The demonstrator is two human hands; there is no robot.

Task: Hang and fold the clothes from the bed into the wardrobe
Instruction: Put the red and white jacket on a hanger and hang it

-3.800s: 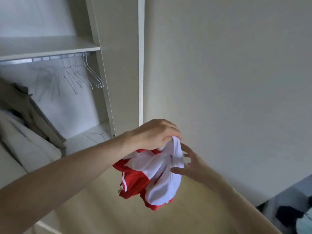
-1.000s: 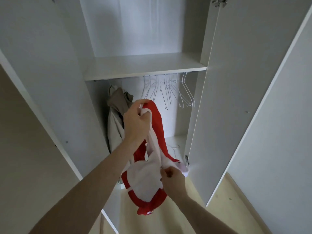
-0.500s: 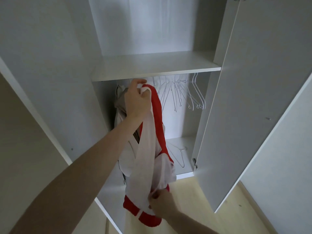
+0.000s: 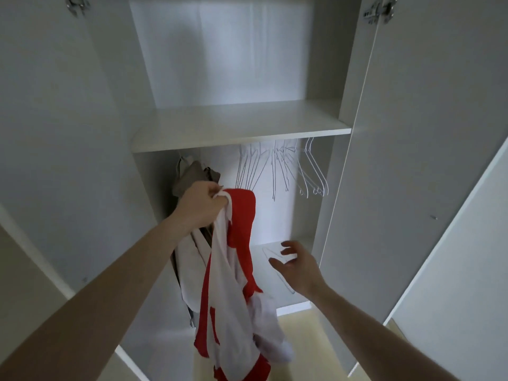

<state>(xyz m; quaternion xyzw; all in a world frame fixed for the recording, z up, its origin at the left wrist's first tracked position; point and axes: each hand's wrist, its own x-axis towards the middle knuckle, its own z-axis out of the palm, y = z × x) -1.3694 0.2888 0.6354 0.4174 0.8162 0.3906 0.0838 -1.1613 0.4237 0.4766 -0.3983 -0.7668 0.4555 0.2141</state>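
**Red-and-white garment held up at the open wardrobe**

Red and white cloth — a garment [image 4: 233, 273] — is gripped at its top edge by the left hand [image 4: 202, 206], whose fingers are curled tightly round a bunch of the fabric. The garment is held up in front of the wardrobe [image 4: 115, 111], just below the shelf [image 4: 239, 125], and hangs down long and loose towards the near floor [image 4: 310, 342]. The right hand [image 4: 298, 266] is seen to the right of the garment, apart from it, with fingers spread and slightly bent; nothing is held in it.

Behind the left hand, at the far left of the hanging space, a beige garment [image 4: 192, 174] and pale clothes [image 4: 189, 268] are hung. To the right of them a cluster of white hangers [image 4: 283, 169] is hung beneath the shelf. One more hanger [image 4: 275, 255] is laid on the wardrobe's bottom board, partly hidden by the right hand. Both doors — the left door [image 4: 55, 133] and the right door [image 4: 412, 133] — are swung open.
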